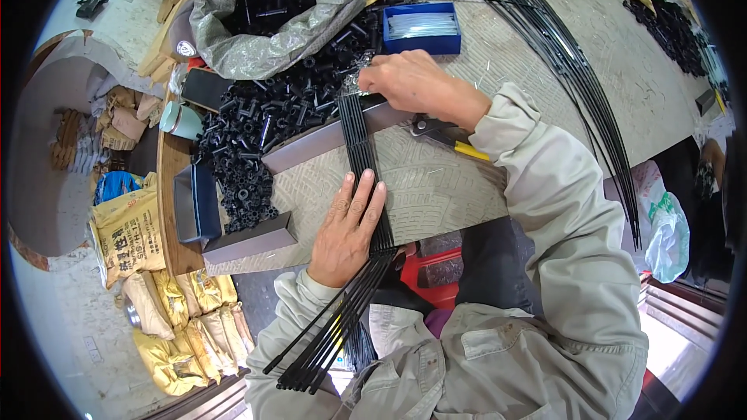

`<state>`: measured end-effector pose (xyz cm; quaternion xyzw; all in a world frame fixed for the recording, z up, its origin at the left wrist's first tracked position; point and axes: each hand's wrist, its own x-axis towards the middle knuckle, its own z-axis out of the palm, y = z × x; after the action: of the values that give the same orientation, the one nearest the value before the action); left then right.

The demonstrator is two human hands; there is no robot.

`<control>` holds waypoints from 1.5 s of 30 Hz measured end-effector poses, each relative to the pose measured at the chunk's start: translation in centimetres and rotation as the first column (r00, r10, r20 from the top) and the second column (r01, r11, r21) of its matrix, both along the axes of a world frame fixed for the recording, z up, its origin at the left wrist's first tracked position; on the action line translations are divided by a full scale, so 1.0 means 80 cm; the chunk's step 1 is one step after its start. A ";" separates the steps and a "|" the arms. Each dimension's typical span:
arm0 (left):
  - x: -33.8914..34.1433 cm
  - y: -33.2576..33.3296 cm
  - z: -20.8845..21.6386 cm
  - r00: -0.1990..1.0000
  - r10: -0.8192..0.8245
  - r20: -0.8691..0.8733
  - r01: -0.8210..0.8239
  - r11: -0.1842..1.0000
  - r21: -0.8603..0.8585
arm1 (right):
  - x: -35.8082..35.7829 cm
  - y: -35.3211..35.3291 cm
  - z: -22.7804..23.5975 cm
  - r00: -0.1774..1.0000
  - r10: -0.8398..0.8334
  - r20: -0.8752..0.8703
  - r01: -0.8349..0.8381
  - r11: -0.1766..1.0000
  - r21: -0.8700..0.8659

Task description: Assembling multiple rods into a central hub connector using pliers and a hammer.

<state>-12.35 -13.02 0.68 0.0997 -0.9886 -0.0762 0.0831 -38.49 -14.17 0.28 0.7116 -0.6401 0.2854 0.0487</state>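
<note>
A flat row of thin black rods runs from the far side of the table toward my lap, fanning out past the near edge. My left hand lies over the rods with its fingers stretched out. At their far ends, the fingertips of my right hand are pinched together beside some shiny, clear bits. What they hold is too small to make out. Beneath the rods, a grey metal bar crosses the table. Next to my right wrist lies a cutting tool with a yellow handle.
Black plastic fittings are heaped left of the rods, below an open woven sack. A blue box holds clear sticks. More long rods overhang the table's right side. An angled dark blue tray stands at the left edge.
</note>
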 end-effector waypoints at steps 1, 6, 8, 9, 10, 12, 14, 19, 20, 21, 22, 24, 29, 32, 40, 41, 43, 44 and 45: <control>0.001 -0.001 -0.001 1.000 0.008 0.002 -0.008 1.000 0.000 | 0.001 -0.002 0.002 0.999 0.012 0.031 -0.013 0.999 0.045; 0.003 -0.003 -0.003 1.000 -0.007 0.000 0.007 0.999 -0.031 | 0.009 -0.003 0.006 0.999 -0.020 -0.025 0.019 1.000 -0.012; 0.004 -0.002 -0.002 1.000 -0.003 -0.004 0.003 1.000 -0.025 | 0.009 -0.005 0.007 0.999 -0.033 -0.026 0.032 0.999 -0.022; 0.004 -0.002 -0.002 1.000 -0.005 -0.008 0.004 1.000 -0.019 | 0.008 -0.006 0.006 0.999 -0.028 -0.027 0.027 0.999 -0.024; 0.004 -0.003 -0.002 1.000 0.000 -0.008 0.000 1.000 -0.019 | 0.006 -0.006 0.004 1.000 -0.001 -0.016 0.000 0.999 -0.041; 0.005 -0.004 -0.001 1.000 -0.012 0.024 0.013 0.999 -0.034 | 0.004 -0.006 0.001 0.999 0.032 -0.006 -0.032 0.998 -0.060; 0.004 -0.001 0.003 1.000 -0.010 0.003 0.010 1.000 0.005 | 0.004 -0.006 0.003 0.997 0.042 -0.069 -0.046 0.997 -0.060; 0.009 -0.007 -0.001 0.997 -0.075 0.012 0.075 0.996 -0.044 | 0.009 -0.005 0.009 0.996 0.038 -0.083 -0.044 0.997 -0.069; 0.008 -0.004 0.002 0.998 -0.065 0.002 0.065 0.998 -0.017 | 0.008 -0.004 0.009 0.998 0.038 -0.059 -0.041 0.998 -0.050; 0.007 -0.002 0.003 0.998 -0.056 -0.008 0.057 0.998 0.009 | 0.007 -0.002 0.009 0.997 0.038 -0.061 -0.041 0.998 -0.051; 0.007 -0.001 0.003 0.998 -0.055 -0.010 0.056 0.998 0.007 | 0.007 0.000 0.010 1.000 0.029 -0.010 -0.030 0.994 -0.105; 0.008 -0.001 0.004 0.999 -0.032 -0.008 0.032 0.999 0.028 | 0.002 0.006 0.013 0.999 0.023 0.041 -0.016 0.987 -0.159; 0.009 0.000 0.004 1.000 -0.026 -0.002 0.026 1.000 0.001 | -0.012 0.012 0.015 0.987 -0.061 -0.146 0.067 0.997 0.037; 0.008 0.001 0.004 1.000 -0.017 0.026 0.018 0.998 -0.057 | -0.015 0.015 0.021 0.980 -0.066 -0.189 0.065 0.998 -0.010; 0.012 -0.002 -0.001 1.000 -0.007 -0.010 0.006 0.999 -0.046 | -0.003 0.012 0.024 0.997 -0.032 0.066 0.025 0.994 0.104; 0.013 -0.003 -0.004 1.000 -0.008 -0.014 0.007 0.998 -0.055 | -0.001 0.011 0.026 0.989 -0.048 0.142 0.029 0.990 0.138; 0.013 -0.003 -0.004 1.000 -0.010 -0.017 0.009 0.998 -0.062 | -0.002 0.007 0.022 0.985 -0.016 0.173 -0.005 0.993 0.121; 0.012 -0.001 -0.001 1.000 -0.009 -0.023 0.008 0.999 -0.040 | -0.004 0.006 0.017 0.979 0.014 0.203 -0.036 0.994 0.104; 0.011 0.000 0.000 1.000 -0.007 -0.029 0.007 1.000 -0.018 | -0.003 0.001 0.011 0.979 0.013 0.203 -0.035 0.994 0.105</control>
<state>-11.46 -13.03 0.71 0.0945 -0.9883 -0.0688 0.0980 -38.69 -14.09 1.16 0.6882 -0.6476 0.3217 -0.0587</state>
